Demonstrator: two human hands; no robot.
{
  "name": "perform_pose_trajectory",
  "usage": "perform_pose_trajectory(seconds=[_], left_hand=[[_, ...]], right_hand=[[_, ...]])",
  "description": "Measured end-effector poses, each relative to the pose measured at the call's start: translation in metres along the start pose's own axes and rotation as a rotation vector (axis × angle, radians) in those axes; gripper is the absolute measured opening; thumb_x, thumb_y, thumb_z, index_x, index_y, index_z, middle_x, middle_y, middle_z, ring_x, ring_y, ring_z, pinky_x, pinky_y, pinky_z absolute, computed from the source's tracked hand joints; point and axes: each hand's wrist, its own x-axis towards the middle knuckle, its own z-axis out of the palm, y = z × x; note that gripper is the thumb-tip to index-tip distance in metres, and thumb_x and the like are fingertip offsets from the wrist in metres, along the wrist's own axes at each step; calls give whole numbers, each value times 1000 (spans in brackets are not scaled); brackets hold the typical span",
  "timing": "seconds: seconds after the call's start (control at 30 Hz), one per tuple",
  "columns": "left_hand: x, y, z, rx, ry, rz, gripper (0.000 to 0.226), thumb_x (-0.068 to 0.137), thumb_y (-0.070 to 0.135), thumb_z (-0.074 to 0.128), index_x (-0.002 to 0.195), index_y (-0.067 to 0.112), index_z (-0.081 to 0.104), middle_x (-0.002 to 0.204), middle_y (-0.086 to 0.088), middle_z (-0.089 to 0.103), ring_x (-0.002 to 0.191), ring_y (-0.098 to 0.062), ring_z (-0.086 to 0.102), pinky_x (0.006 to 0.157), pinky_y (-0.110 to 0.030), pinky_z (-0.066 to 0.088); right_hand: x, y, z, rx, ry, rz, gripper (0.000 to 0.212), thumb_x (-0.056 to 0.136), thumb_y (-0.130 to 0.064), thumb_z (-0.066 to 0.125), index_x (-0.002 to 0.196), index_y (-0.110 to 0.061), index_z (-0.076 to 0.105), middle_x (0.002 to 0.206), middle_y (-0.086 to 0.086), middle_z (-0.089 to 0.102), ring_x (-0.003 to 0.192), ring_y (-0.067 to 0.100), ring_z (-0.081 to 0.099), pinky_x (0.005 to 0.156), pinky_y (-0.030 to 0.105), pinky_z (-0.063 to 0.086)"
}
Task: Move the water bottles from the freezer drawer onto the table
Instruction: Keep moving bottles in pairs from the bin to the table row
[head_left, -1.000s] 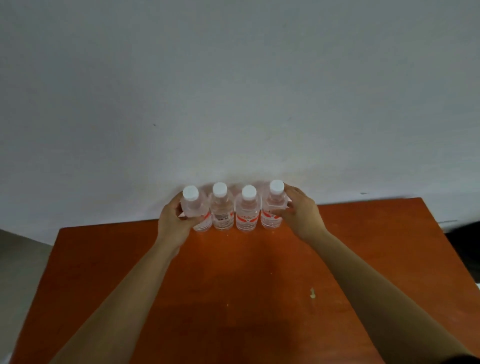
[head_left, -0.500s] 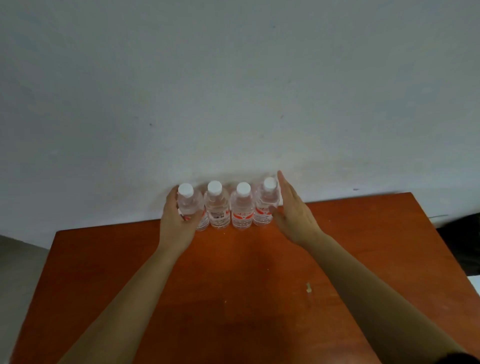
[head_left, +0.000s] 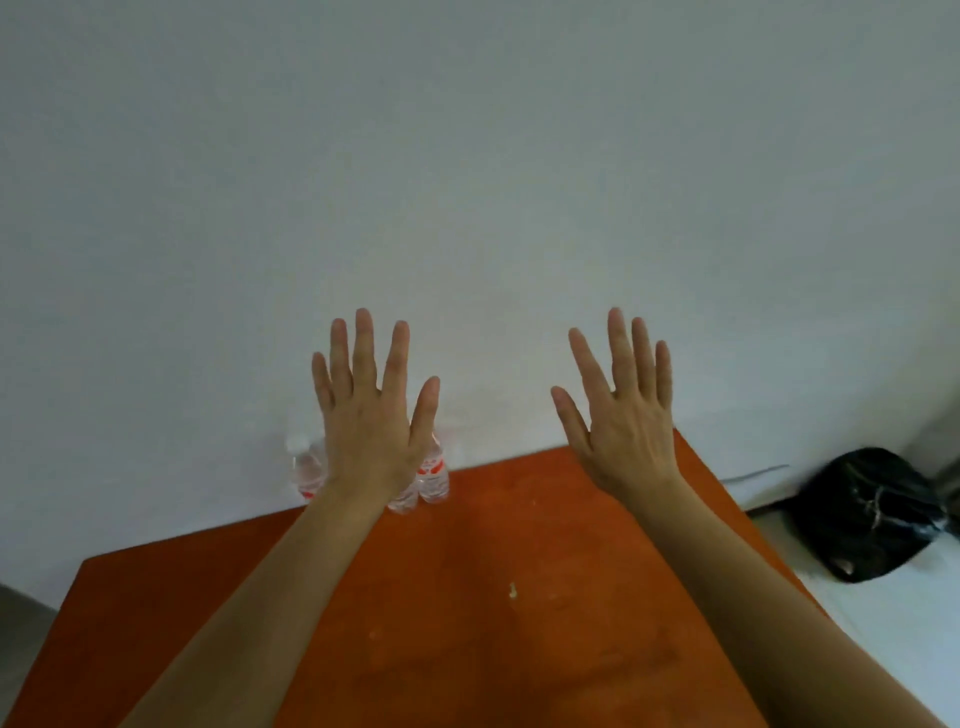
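Orange-brown wood: table, filling the lower frame from 8 o'clock across to 4 o'clock, far edge against a pale wall.

Clear plastic, red-banded labels: water bottles, clustered at the table's far edge toward 10 o'clock of its surface, just beside the wall. Mostly hidden behind the left hand; parts of about three visible, exact count not determinable. Standing upright, long axis vertical, necks pointing up toward 12 o'clock; one pale cap faintly visible at the leftmost bottle, blurred.

Left hand: raised, back toward the camera, fingers spread and pointing to 12 o'clock, empty, in front of the bottles; contact with them not apparent.

Right hand: raised likewise, fingers splayed to 12 o'clock, empty, well apart from the left hand and from the bottles.

Black glossy bag: off the table at 3 o'clock, on a pale surface; not part of the task.

Progress, as a judgement: bottles seen here already delivered and set standing; nothing held. Freezer drawer not in view, so whether more remain there cannot be told. Likely at or near completion.
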Motion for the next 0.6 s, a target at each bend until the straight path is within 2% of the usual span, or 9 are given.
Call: perform_pose_trajectory(seconds=[0.37, 0.6], left_hand=[[-72, 399, -45, -294, -34, 468, 71, 99, 60, 21, 159, 24, 9, 166, -10, -5, 152, -30, -9, 119, -62, 6], [-164, 621, -64, -469, -104, 806, 74, 97, 61, 23, 159, 23, 9, 165, -12, -6, 152, -33, -8, 118, -63, 7]], right_hand=[[-231, 275, -254, -372, 169, 486, 79, 97, -61, 40, 160, -24, 9, 166, 17, -3, 152, 40, -4, 120, 61, 8], [-396, 379, -376, -572, 258, 768, 77, 98, -60, 37, 160, -25, 8, 166, 18, -1, 152, 42, -1, 120, 62, 7]])
